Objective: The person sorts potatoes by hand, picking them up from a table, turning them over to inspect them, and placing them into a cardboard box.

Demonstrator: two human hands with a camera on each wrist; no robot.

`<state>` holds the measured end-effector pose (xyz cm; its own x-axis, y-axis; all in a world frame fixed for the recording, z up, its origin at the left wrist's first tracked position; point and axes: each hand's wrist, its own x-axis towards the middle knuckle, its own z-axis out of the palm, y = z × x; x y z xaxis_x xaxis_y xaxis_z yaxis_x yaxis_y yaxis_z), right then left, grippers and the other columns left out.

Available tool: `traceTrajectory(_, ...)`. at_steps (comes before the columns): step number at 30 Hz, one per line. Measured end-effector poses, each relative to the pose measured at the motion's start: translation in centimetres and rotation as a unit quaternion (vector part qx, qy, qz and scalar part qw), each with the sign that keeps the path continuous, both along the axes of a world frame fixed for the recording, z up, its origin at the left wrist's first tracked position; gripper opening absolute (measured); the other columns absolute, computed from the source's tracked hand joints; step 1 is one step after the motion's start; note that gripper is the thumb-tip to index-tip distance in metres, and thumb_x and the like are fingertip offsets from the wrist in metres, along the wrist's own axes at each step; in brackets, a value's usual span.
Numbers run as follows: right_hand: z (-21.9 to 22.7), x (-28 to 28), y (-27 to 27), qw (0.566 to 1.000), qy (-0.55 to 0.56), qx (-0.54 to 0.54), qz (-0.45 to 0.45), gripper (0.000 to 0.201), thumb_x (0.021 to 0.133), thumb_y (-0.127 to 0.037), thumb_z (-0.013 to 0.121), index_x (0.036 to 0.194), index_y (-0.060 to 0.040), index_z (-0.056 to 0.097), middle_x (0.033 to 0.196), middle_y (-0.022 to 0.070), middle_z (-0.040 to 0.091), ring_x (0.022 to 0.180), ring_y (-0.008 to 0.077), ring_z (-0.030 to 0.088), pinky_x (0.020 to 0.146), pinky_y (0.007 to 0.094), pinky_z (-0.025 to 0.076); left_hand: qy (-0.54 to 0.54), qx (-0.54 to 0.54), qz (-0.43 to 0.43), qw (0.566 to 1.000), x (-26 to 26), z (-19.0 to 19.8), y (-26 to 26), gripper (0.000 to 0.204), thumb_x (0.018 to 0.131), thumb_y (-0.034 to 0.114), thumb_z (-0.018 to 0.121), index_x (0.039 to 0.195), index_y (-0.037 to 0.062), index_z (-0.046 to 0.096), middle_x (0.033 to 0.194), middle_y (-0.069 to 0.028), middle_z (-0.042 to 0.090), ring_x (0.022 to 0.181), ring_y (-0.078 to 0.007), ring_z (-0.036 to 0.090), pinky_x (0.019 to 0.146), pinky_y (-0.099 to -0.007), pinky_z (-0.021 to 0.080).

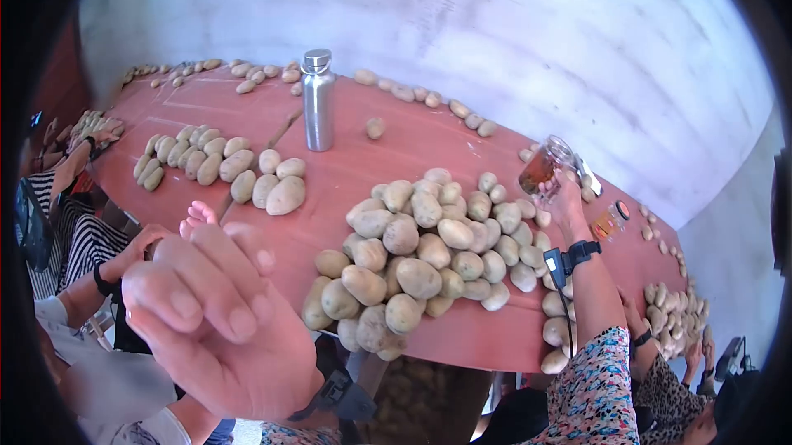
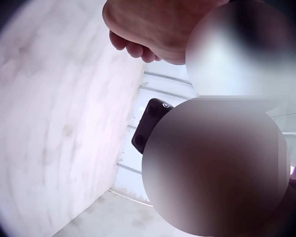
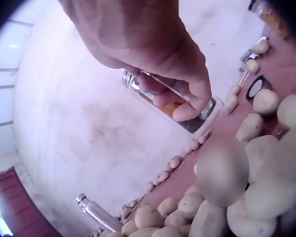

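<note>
Right now, the head view has the right hand's point(image 1: 566, 197) grip wrapped round a tilted glass jar point(image 1: 540, 168) of brownish liquid, above the desk point(image 1: 342, 177), beyond and right of the big potato heap point(image 1: 429, 239); left of that heap, the left hand point(image 1: 227, 325) is raised, fingers loosely curled. The left wrist view shows that hand only partly, its grip's hold untellable. The right wrist view has fingers clasping the jar's side, above the heap.

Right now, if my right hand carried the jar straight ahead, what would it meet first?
Probably the pale wall behind the table, with the glass jar leading in your right hand; depth is unclear.
</note>
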<state>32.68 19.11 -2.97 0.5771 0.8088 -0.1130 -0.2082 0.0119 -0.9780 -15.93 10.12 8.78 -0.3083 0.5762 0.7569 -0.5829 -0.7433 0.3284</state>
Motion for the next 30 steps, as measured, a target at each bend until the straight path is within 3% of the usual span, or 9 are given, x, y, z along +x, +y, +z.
traceTrajectory(2,-1.3,1.3,1.7,0.997,0.049,-0.008,-0.051,0.023,0.096,-0.030,0.052,0.077,-0.0174,0.051,0.070,-0.0019,0.052,0.075,0.0164,0.059,0.079,0.0527,0.046,0.002,0.005,0.023,1.000,-0.3,0.1,0.3,0.026,0.104,0.025,0.034,0.081,0.0145,0.041,0.063,0.0044,0.037,0.061,-0.0094,0.036,0.090,-0.0363,0.035)
traceTrajectory(4,-1.5,1.6,2.6,0.998,0.048,-0.004,-0.045,0.022,0.095,-0.030,0.055,0.078,-0.0162,0.052,0.070,-0.0011,0.053,0.078,0.0180,0.060,0.084,0.0566,0.045,-0.021,0.002,0.046,0.999,0.1,0.6,0.3,0.027,0.103,0.024,0.038,0.078,0.0154,0.039,0.062,0.0052,0.036,0.058,-0.0090,0.034,0.091,-0.0354,0.035)
traceTrajectory(6,-2.1,2.3,3.5,0.996,0.065,-0.010,-0.057,0.023,0.096,-0.029,0.055,0.078,-0.0136,0.053,0.072,0.0009,0.055,0.078,0.0201,0.060,0.075,0.0536,0.049,-0.024,0.004,0.044,0.999,0.1,0.6,0.3,0.026,0.102,0.024,0.040,0.078,0.0149,0.040,0.063,0.0047,0.039,0.058,-0.0099,0.036,0.089,-0.0354,0.037)
traceTrajectory(13,-4.2,3.5,6.4,0.991,0.117,0.002,-0.068,0.017,0.098,-0.024,0.050,0.088,-0.0108,0.054,0.078,0.0021,0.054,0.085,0.0220,0.060,0.088,0.0617,0.043,-0.032,0.000,0.041,0.999,-0.1,0.8,0.8,0.023,0.099,0.023,0.049,0.078,0.0134,0.045,0.066,0.0034,0.047,0.058,-0.0124,0.043,0.081,-0.0353,0.042)
traceTrajectory(17,-6.4,4.7,7.3,0.989,0.127,-0.007,-0.070,0.016,0.096,-0.025,0.054,0.087,-0.0119,0.054,0.079,0.0025,0.055,0.088,0.0226,0.061,0.091,0.0621,0.041,0.186,0.032,0.076,0.979,-0.5,1.2,0.8,0.020,0.095,0.021,0.053,0.079,0.0113,0.048,0.068,0.0006,0.051,0.060,-0.0156,0.047,0.073,-0.0348,0.043)
traceTrajectory(22,-9.3,7.9,7.6,0.993,0.119,0.021,0.020,0.015,0.094,-0.026,0.058,0.088,-0.0127,0.055,0.083,0.0046,0.058,0.092,0.0229,0.059,0.091,0.0586,0.041,0.450,0.023,0.128,0.883,-0.6,1.4,0.4,0.016,0.091,0.018,0.058,0.080,0.0087,0.052,0.070,-0.0028,0.055,0.062,-0.0197,0.053,0.063,-0.0343,0.045)
traceTrajectory(23,-9.8,8.6,7.8,0.992,0.119,0.014,0.034,0.015,0.094,-0.026,0.058,0.088,-0.0127,0.055,0.083,0.0046,0.058,0.092,0.0229,0.059,0.091,0.0586,0.041,0.452,0.012,0.138,0.881,-0.2,0.9,0.2,0.016,0.091,0.018,0.058,0.080,0.0087,0.052,0.070,-0.0028,0.055,0.062,-0.0197,0.053,0.063,-0.0343,0.045)
traceTrajectory(25,-9.9,9.6,7.6,0.990,0.141,-0.021,0.014,0.015,0.094,-0.026,0.058,0.089,-0.0117,0.056,0.085,0.0049,0.059,0.091,0.0240,0.058,0.091,0.0534,0.042,0.336,0.088,0.154,0.925,0.8,-0.3,0.3,0.020,0.090,0.027,0.061,0.094,0.0093,0.054,0.062,-0.0029,0.048,0.056,-0.0190,0.050,0.066,-0.0371,0.045)
traceTrajectory(30,-7.7,9.5,7.0,0.992,0.092,-0.081,-0.017,0.017,0.094,-0.026,0.057,0.095,-0.0097,0.057,0.092,0.0065,0.058,0.094,0.0243,0.056,0.091,0.0486,0.042,0.314,0.092,0.115,0.938,-0.4,-0.4,-0.6,0.017,0.083,0.019,0.065,0.085,0.0079,0.052,0.062,-0.0037,0.049,0.054,-0.0180,0.048,0.060,-0.0345,0.040)
